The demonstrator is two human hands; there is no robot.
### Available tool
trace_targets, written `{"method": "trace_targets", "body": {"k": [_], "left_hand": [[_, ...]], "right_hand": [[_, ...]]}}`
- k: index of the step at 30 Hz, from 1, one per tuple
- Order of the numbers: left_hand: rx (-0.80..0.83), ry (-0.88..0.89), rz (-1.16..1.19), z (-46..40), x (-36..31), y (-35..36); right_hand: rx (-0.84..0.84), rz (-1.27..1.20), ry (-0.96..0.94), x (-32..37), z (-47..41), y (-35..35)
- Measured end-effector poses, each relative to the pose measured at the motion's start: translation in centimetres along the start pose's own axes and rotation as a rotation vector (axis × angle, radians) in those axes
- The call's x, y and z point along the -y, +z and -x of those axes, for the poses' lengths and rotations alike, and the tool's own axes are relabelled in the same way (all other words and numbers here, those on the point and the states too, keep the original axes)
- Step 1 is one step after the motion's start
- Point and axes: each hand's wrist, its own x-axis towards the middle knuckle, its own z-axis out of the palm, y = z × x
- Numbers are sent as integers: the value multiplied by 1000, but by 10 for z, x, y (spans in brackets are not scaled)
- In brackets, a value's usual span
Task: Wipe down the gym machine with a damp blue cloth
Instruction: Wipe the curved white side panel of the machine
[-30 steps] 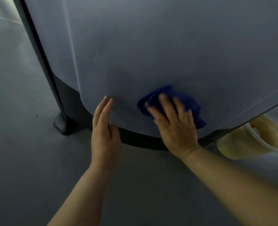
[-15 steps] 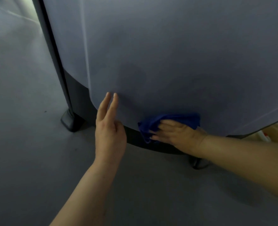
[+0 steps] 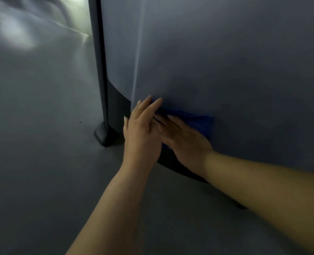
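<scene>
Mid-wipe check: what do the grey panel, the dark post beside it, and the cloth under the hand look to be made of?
Grey panel: smooth and matte, likely painted metal or moulded plastic; a soft sheen, one vertical crease, no texture.
Dark post: seems coated metal with a satin finish, ending in a rubbery-looking foot.
Blue cloth: soft, napped fabric, probably microfibre; it bunches under the right hand.

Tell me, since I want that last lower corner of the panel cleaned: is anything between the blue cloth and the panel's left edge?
Yes. The left hand lies flat against the grey panel, right beside the blue cloth that the right hand presses there. It covers the strip up to the panel's left edge.
</scene>
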Motion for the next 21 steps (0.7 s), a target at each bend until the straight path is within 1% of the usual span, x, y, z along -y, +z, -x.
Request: {"method": "trace_targets", "body": {"k": [1, 2, 3, 5, 6, 8, 9, 10, 11, 12, 13, 14, 15, 16, 17, 18, 19, 20, 21], "left_hand": [[19, -8, 6, 0, -3, -2], [34, -7, 11, 1, -5, -5], [48, 5, 4, 1, -6, -7], [74, 23, -42, 0, -5, -9], [83, 21, -64, -1, -6, -9], [65, 16, -74, -2, -7, -10], [18, 12, -37, -2, -10, -12], [-64, -7, 34, -3, -10, -17], [-157, -68, 125, -3, -8, -22], [-248, -164, 225, -4, -3, -28], [-327, -283, 326, -5, 7, -33], [-374, -403, 417, -5, 19, -34], [-391, -522, 465, -5, 30, -32], [-365, -626, 483, -2, 40, -28], [-302, -711, 468, 3, 47, -20], [-214, -762, 457, 10, 49, -10], [-108, -779, 456, 18, 49, 1], [3, -773, 490, 25, 47, 14], [113, -743, 537, 31, 45, 25]], "right_hand": [[-38, -43, 54, 9, 1, 18], [-39, -102, 62, 16, 5, 33], [10, -220, 56, 16, 8, 32], [97, -167, -177, 7, 3, 14], [109, -147, -213, 1, -6, 2], [171, -217, -81, -4, -26, -34], [188, -197, 15, 3, -28, -35], [197, -140, 33, 11, -31, -18], [179, -108, 69, 17, -29, -12], [268, 24, 109, 19, -22, -12], [197, 90, 127, 19, -17, -14], [288, 89, 57, 15, -20, -12], [232, 73, -25, 6, -29, -17], [311, 45, -62, -2, -43, -31], [282, 12, -33, -9, -56, -48], [199, 38, 9, -16, -69, -61], [135, 93, 24, -14, -76, -67], [113, 124, 24, -14, -77, -69], [136, 178, 0, -11, -69, -67]]}}
